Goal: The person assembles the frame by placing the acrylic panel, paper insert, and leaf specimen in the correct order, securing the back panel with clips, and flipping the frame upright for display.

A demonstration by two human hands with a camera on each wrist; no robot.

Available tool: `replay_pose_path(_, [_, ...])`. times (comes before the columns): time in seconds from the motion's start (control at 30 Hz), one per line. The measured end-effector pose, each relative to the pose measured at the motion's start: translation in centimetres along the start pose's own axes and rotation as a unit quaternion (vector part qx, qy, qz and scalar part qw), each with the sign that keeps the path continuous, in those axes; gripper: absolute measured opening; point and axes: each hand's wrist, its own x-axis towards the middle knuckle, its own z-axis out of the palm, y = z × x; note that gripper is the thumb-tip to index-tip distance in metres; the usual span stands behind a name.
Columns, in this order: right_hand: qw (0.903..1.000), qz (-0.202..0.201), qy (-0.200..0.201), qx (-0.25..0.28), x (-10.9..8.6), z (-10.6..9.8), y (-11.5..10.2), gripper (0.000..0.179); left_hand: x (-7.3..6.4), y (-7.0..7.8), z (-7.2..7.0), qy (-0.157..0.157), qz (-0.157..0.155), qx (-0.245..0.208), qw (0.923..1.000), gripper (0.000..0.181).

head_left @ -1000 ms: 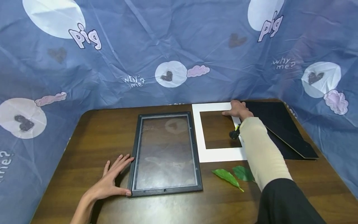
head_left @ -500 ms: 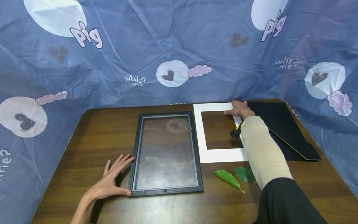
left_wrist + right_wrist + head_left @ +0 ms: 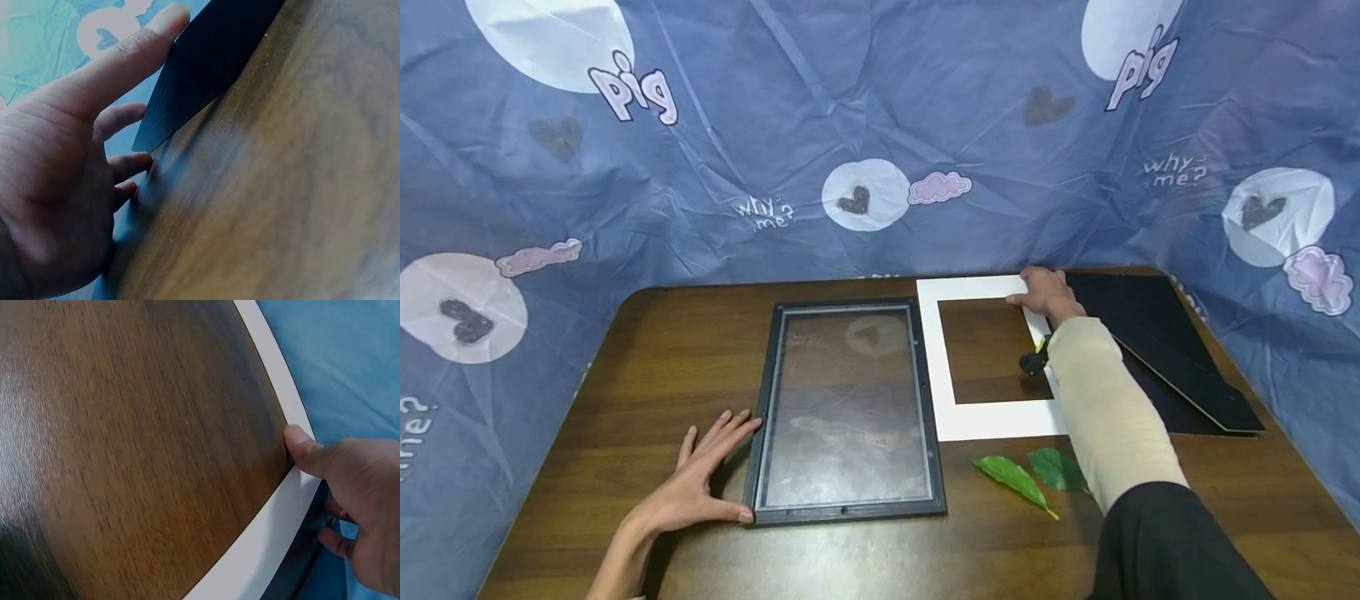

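My left hand [image 3: 688, 492] lies at the left side of a black picture frame [image 3: 844, 518] with a clear pane. Its thumb touches the near left corner; the fingers are spread and fairly straight along that side. In the left wrist view the frame's dark corner [image 3: 194, 78] lies between thumb and fingers. At the far right corner of a white picture mat [image 3: 1000, 419], my right hand [image 3: 1047, 293] pinches the border. The right wrist view has the thumb [image 3: 303, 450] on top of the mat's white border [image 3: 250, 550] and fingers curled past its outer edge.
Black backing boards [image 3: 1138, 325] lie right of the mat, one with a slanted flap. Two green leaves [image 3: 1011, 477] rest in front of it. A blue printed cloth [image 3: 760, 150] hangs behind the brown wooden table [image 3: 670, 350]. My right forearm covers part of the mat.
The white mat has shifted slightly toward the near side with my right hand on it. My left hand and the black frame stay put; the head view drifts a little.
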Motion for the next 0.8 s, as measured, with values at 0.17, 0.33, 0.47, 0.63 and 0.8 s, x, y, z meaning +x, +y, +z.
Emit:
replay_pose_path(0.17, [0.9996, -0.013, 0.023, 0.011, 0.15, 0.17, -0.25, 0.055, 0.04, -0.02, -0.02, -0.002, -0.006, 0.002, 1.0000, 0.110])
replay_pose_path(0.33, [0.9988, -0.034, 0.034, -0.001, 0.29, 0.23, -0.55, 0.062, 0.02, -0.08, -0.01, -0.003, -0.007, 0.002, 1.0000, 0.110])
replay_pose_path(0.47, [0.9984, -0.042, 0.037, -0.007, 0.31, 0.24, -0.66, 0.064, 0.04, -0.14, -0.02, -0.003, -0.006, 0.004, 1.0000, 0.110])
replay_pose_path(0.63, [0.9988, -0.027, 0.038, 0.011, 0.42, 0.22, -0.86, 0.070, 0.07, -0.17, -0.07, -0.001, -0.003, 0.005, 1.0000, 0.111])
replay_pose_path(0.8, [0.9985, -0.006, 0.036, 0.041, 0.42, 0.25, -0.98, 0.075, 0.05, -0.18, -0.02, -0.001, -0.004, 0.004, 1.0000, 0.111])
